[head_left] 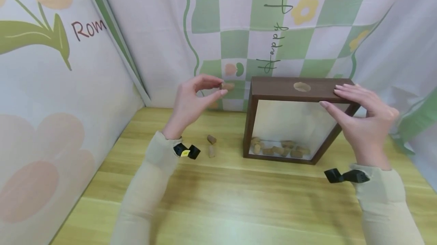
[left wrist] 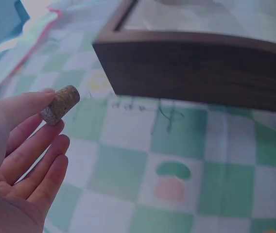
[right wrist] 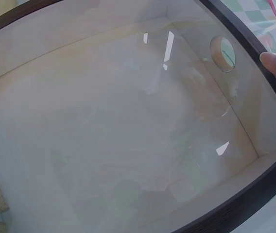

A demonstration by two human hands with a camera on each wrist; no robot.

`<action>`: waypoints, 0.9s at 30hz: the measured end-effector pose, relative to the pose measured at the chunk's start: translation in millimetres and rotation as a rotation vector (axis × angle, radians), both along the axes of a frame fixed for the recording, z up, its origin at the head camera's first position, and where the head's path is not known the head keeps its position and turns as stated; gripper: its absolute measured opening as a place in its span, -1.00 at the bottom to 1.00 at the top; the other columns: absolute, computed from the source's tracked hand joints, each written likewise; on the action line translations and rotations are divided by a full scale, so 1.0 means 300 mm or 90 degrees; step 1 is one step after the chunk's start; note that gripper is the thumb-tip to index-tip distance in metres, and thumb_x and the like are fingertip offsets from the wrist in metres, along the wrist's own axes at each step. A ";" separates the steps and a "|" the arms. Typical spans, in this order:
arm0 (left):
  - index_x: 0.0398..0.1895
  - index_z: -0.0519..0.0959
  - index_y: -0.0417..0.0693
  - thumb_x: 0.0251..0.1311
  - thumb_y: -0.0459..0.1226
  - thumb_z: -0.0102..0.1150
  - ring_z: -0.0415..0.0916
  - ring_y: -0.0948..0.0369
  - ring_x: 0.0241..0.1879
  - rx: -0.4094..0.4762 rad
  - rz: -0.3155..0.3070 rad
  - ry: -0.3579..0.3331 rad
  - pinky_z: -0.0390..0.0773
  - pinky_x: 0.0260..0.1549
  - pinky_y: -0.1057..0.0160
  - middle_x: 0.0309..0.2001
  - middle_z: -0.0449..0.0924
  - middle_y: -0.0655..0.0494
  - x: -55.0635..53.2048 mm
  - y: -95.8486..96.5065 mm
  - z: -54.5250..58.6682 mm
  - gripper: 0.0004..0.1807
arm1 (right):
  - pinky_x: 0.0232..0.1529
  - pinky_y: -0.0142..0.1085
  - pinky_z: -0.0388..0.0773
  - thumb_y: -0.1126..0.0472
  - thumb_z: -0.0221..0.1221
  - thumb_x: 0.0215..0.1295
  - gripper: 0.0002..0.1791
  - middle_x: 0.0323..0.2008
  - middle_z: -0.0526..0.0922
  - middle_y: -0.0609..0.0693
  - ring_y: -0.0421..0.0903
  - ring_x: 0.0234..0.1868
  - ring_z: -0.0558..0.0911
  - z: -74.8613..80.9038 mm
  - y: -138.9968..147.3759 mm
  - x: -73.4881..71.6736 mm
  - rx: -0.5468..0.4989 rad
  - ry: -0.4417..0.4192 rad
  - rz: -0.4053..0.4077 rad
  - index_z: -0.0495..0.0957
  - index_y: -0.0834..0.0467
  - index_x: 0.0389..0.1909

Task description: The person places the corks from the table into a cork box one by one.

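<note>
In the head view my left hand pinches a wine cork between thumb and fingers, raised to the left of a dark brown wooden box frame. The left wrist view shows the speckled cork at the fingertips, apart from the frame. A round hole is cut in the frame's top. Over its top right corner lies my right hand, fingers on top and thumb at the front edge. Behind the clear front pane, several corks lie along the bottom.
Two loose corks lie on the wooden table, left of the frame: a darker one and a paler one. A green-and-white checked curtain hangs close behind, and a printed cloth wall stands to the left.
</note>
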State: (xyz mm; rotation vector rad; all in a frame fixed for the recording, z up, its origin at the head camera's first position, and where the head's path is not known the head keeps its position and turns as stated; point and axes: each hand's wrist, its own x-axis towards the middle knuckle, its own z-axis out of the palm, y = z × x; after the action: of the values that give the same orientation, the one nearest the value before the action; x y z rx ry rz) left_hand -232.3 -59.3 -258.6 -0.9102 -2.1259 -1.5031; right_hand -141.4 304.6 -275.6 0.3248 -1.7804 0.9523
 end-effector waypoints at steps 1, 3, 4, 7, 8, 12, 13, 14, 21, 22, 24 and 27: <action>-0.05 0.72 -0.02 0.21 -0.19 0.49 0.64 0.27 -0.07 0.008 -0.011 0.009 0.51 0.10 0.21 -0.11 0.73 0.27 0.003 0.012 0.013 -0.73 | 0.29 -0.27 0.37 0.32 0.58 -0.03 -0.62 -0.10 0.75 0.19 -0.15 0.10 0.65 0.001 0.000 -0.001 0.000 0.001 0.000 0.76 0.33 -0.15; -0.06 0.72 -0.06 0.20 -0.23 0.49 0.65 0.27 -0.08 0.021 -0.028 0.026 0.53 0.08 0.24 -0.11 0.74 0.24 0.007 0.037 0.036 -0.74 | 0.29 -0.27 0.37 0.32 0.58 -0.03 -0.62 -0.10 0.75 0.19 -0.15 0.10 0.65 0.002 0.000 -0.002 0.003 0.000 -0.002 0.76 0.32 -0.15; -0.07 0.72 -0.08 0.20 -0.25 0.49 0.66 0.25 -0.08 0.029 -0.038 0.033 0.54 0.07 0.24 -0.11 0.74 0.22 0.009 0.049 0.046 -0.74 | 0.27 -0.27 0.39 0.32 0.58 -0.03 -0.62 -0.10 0.75 0.19 -0.14 0.10 0.65 0.002 0.001 -0.003 0.004 0.000 -0.002 0.76 0.32 -0.15; -0.07 0.72 -0.12 0.19 -0.29 0.49 0.67 0.20 -0.09 0.045 -0.061 0.050 0.56 0.06 0.24 -0.10 0.74 0.19 0.010 0.088 0.069 -0.74 | 0.27 -0.27 0.38 0.33 0.59 -0.03 -0.62 -0.10 0.75 0.19 -0.15 0.10 0.65 0.000 0.001 -0.003 0.006 0.000 -0.004 0.77 0.32 -0.15; -0.08 0.72 -0.14 0.18 -0.30 0.49 0.67 0.21 -0.10 0.048 -0.068 0.054 0.57 0.05 0.23 -0.11 0.74 0.17 0.010 0.101 0.077 -0.74 | 0.28 -0.27 0.38 0.33 0.58 -0.04 -0.62 -0.10 0.75 0.19 -0.15 0.10 0.65 0.000 0.000 -0.002 0.006 -0.001 -0.005 0.77 0.32 -0.15; -0.08 0.73 -0.11 0.18 -0.28 0.50 0.66 0.28 -0.10 0.047 -0.083 0.041 0.58 0.03 0.27 -0.12 0.74 0.20 0.011 0.151 0.109 -0.75 | 0.31 -0.31 0.24 0.30 0.58 -0.02 -0.63 -0.09 0.75 0.18 -0.18 0.11 0.64 -0.001 -0.003 0.002 0.018 -0.002 -0.015 0.77 0.31 -0.15; -0.08 0.73 -0.10 0.19 -0.27 0.49 0.65 0.30 -0.10 0.044 -0.087 0.038 0.57 0.03 0.28 -0.12 0.74 0.21 0.009 0.163 0.116 -0.75 | 0.30 -0.32 0.23 0.29 0.58 -0.01 -0.63 -0.09 0.75 0.18 -0.18 0.12 0.64 -0.001 -0.003 0.002 0.019 -0.002 -0.017 0.77 0.31 -0.15; -0.08 0.73 -0.08 0.19 -0.26 0.49 0.65 0.30 -0.09 0.039 -0.090 0.032 0.57 0.03 0.31 -0.12 0.73 0.23 0.009 0.175 0.124 -0.75 | 0.28 -0.32 0.22 0.28 0.58 -0.01 -0.62 -0.09 0.75 0.18 -0.17 0.12 0.64 0.000 -0.004 0.002 0.020 -0.001 -0.017 0.77 0.31 -0.15; -0.09 0.74 -0.07 0.17 -0.24 0.51 0.64 0.31 -0.08 0.003 -0.100 0.018 0.55 0.01 0.39 -0.13 0.71 0.28 0.008 0.243 0.155 -0.74 | 0.23 -0.34 0.16 0.25 0.59 0.00 -0.63 -0.09 0.75 0.17 -0.16 0.12 0.64 0.003 -0.003 0.003 0.020 0.003 -0.023 0.77 0.31 -0.16; -0.09 0.74 -0.07 0.17 -0.24 0.51 0.64 0.32 -0.09 0.000 -0.102 0.017 0.55 0.00 0.40 -0.13 0.72 0.28 0.008 0.250 0.158 -0.74 | 0.23 -0.33 0.14 0.25 0.59 0.00 -0.63 -0.09 0.75 0.17 -0.17 0.12 0.64 0.002 -0.003 0.003 0.023 0.002 -0.025 0.77 0.31 -0.16; -0.09 0.73 -0.07 0.17 -0.24 0.51 0.64 0.35 -0.10 -0.002 -0.110 0.018 0.55 0.00 0.41 -0.13 0.72 0.28 0.008 0.263 0.162 -0.74 | 0.22 -0.34 0.16 0.25 0.59 -0.01 -0.63 -0.09 0.75 0.17 -0.17 0.12 0.64 0.002 -0.003 0.002 0.022 0.003 -0.025 0.77 0.31 -0.17; -0.09 0.73 -0.08 0.18 -0.24 0.50 0.64 0.39 -0.10 -0.006 -0.124 0.015 0.54 0.00 0.42 -0.13 0.72 0.25 0.005 0.282 0.170 -0.75 | 0.23 -0.31 0.24 0.26 0.59 -0.02 -0.63 -0.10 0.75 0.17 -0.17 0.11 0.65 0.003 -0.003 -0.001 0.015 0.005 -0.015 0.77 0.32 -0.17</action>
State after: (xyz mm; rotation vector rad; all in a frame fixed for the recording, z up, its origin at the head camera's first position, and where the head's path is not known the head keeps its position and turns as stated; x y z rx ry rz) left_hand -230.8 25.4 -207.8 -1.1622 -2.0794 -1.5660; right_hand -141.6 303.7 -274.7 0.3218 -1.7853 0.9120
